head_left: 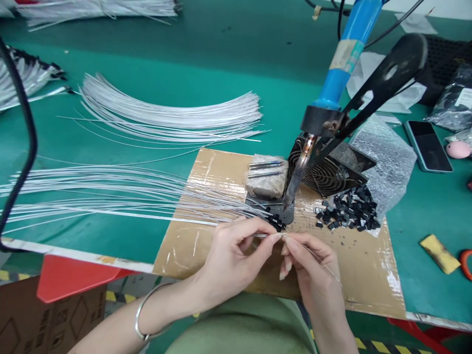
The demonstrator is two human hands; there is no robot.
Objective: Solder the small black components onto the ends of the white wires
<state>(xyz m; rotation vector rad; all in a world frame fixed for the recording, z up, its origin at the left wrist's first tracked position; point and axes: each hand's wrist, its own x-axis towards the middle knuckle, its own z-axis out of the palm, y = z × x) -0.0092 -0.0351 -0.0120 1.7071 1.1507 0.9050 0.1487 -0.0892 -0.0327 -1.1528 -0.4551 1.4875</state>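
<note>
The left hand (236,250) and the right hand (313,260) meet over the front part of a brown cardboard sheet (368,280), which lies at the front edge of the green desk (258,73). The thumb and the first finger of the left hand are closed on a white wire (260,235), near its end. The right hand has its thumb and first finger closed also, and between them is a thin wire (328,268), which passes over the back of this hand; its other fingers are bent loosely. The 2 pairs of fingertips are almost touching, and the small joint between them is too tiny to see well.

Just behind the left hand are black wire ends (275,220), and their loose wires (110,191) spread over the left edge of the cardboard toward the left side of the desk. Behind these lies 1 curved bundle (169,110) of white wires.

A blue soldering iron (334,88) points down behind the hands, beside a block (268,184) with metal tips on it and a black fan (317,172). Near the right edge of the cardboard there is a pile of black parts (350,209). A phone (429,147) and a yellow sponge (438,253) lie on the desk, toward its right side.
</note>
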